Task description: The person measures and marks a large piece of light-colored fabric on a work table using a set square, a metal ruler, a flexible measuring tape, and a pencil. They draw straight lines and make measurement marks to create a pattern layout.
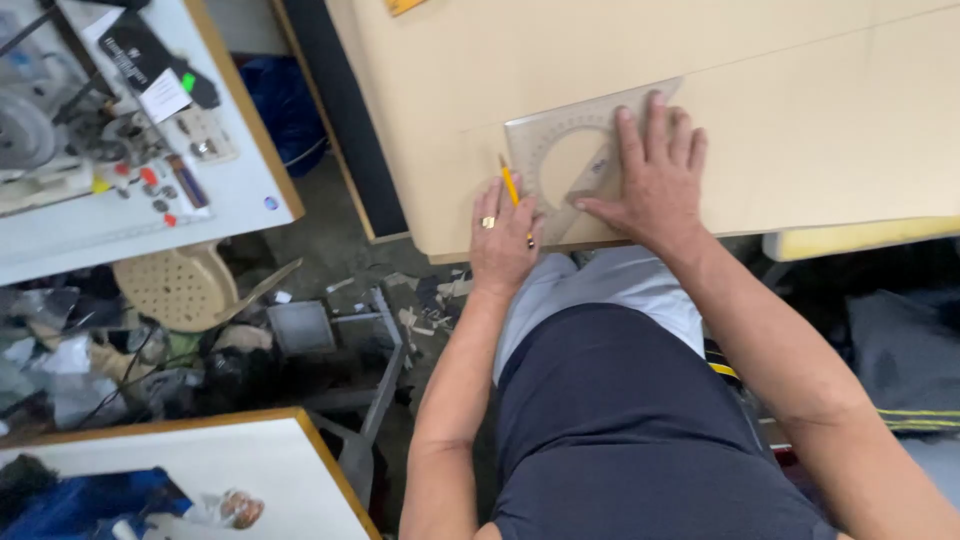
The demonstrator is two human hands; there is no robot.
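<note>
Just hands [585, 215], pencil [512, 190], set square [565, 155]

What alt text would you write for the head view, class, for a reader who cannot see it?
Seen from above, a person's left hand holds a yellow pencil against the edge of a clear set square, which the right hand presses flat on a pale board. Cluttered white tables and floor debris lie to the left.

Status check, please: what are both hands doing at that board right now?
Left hand grips yellow pencil. Right hand flat on clear set square, on tan board. Nothing obstructing.
</note>
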